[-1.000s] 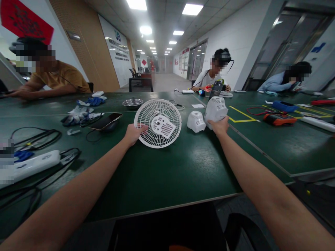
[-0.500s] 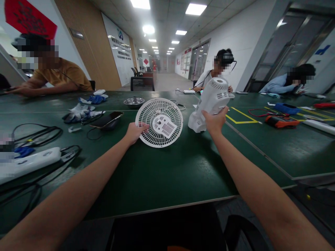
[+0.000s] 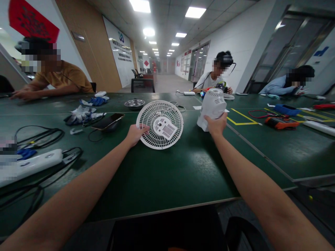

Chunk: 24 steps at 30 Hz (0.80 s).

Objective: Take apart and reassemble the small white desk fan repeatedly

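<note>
A round white fan grille [image 3: 163, 123] with a barcode label at its hub stands tilted on the dark green table [image 3: 167, 174]. My left hand [image 3: 136, 134] grips its left rim, fingers closed over the edge. My right hand [image 3: 217, 124] is closed on a white ribbed fan motor housing [image 3: 214, 106], held just above the table to the right of the grille. The small white cover seen earlier beside it is hidden or merged with the housing; I cannot tell which.
A phone [image 3: 108, 121], gloves [image 3: 82, 113], a metal dish [image 3: 134, 103] and cables [image 3: 39, 134] lie to the left. A white power strip [image 3: 31, 164] is near left. An orange meter [image 3: 278, 122] and yellow tape marks sit right. Three people work across the table.
My right hand lifted the motor housing off the table, then brought it down and nearer, over where the small white cover lay. My left hand kept hold of the grille.
</note>
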Motion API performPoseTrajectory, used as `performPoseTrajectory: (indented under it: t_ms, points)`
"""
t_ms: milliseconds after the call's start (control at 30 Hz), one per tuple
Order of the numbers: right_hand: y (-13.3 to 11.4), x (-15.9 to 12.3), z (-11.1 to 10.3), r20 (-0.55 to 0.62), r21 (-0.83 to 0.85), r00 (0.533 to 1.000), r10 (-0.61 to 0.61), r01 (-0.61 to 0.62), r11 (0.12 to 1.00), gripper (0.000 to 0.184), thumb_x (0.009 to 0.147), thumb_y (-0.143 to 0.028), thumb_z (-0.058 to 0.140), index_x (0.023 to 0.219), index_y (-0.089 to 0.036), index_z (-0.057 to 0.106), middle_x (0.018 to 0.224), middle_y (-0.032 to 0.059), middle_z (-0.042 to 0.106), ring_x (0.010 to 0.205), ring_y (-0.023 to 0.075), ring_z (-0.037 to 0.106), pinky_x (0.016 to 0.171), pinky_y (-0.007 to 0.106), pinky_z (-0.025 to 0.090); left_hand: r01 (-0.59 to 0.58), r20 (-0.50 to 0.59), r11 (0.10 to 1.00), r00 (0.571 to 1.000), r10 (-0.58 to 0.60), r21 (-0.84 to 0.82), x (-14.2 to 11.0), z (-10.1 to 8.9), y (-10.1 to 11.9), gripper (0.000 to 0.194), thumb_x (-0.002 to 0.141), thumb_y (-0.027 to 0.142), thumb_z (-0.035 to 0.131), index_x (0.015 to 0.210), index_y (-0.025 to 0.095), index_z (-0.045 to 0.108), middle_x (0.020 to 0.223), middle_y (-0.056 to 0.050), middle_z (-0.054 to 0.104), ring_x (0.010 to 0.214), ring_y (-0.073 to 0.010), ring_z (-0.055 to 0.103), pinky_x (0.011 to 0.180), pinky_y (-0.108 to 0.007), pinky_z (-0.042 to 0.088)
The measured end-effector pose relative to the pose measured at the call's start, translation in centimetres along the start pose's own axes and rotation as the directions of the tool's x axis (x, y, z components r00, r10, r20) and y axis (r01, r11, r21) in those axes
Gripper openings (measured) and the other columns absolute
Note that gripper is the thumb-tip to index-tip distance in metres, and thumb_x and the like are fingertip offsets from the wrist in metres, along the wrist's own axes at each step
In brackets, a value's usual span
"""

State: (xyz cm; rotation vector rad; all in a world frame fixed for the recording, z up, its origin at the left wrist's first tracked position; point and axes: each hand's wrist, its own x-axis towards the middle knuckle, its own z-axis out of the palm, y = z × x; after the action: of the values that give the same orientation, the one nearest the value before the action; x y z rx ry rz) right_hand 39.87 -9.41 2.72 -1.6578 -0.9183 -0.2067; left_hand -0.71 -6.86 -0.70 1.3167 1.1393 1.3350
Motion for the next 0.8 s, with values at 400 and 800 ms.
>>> performPoseTrajectory:
  t_ms: [400, 800]
  points:
    - [1.9, 2.0, -1.5, -0.053, 0.014, 0.996, 0.070, -0.069, 0.998, 0.088, 0.066, -0.040, 0.076, 0.140, -0.021, 0.034, 0.138, 0.0204, 0.051, 0.131, 0.0408, 0.047, 0.107, 0.066, 0.032, -0.046, 0.019, 0.999, 0.999, 0.045, 0.007, -0.2, 0.0, 0.0, 0.024, 0.069, 0.025, 0.085, 0.086, 0.013, 0.073, 0.075, -0.006, 0.074, 0.067, -0.0218, 0.071, 0.076, -0.044, 0.061]
    - [3.8, 4.4, -0.9, -0.111, 0.299, 0.979, -0.172, 0.198, 0.933, 0.076, 0.068, -0.044, 0.078, 0.131, -0.014, 0.047, 0.126, 0.0156, 0.058, 0.116, 0.0306, 0.059, 0.099, 0.047, 0.049, -0.031, 0.036, 1.000, 0.999, 0.031, -0.006, 0.8, -0.6, -1.1, 0.032, 0.065, 0.029, 0.088, 0.088, 0.011, 0.074, 0.076, -0.006, 0.074, 0.068, -0.0220, 0.071, 0.077, -0.044, 0.061]
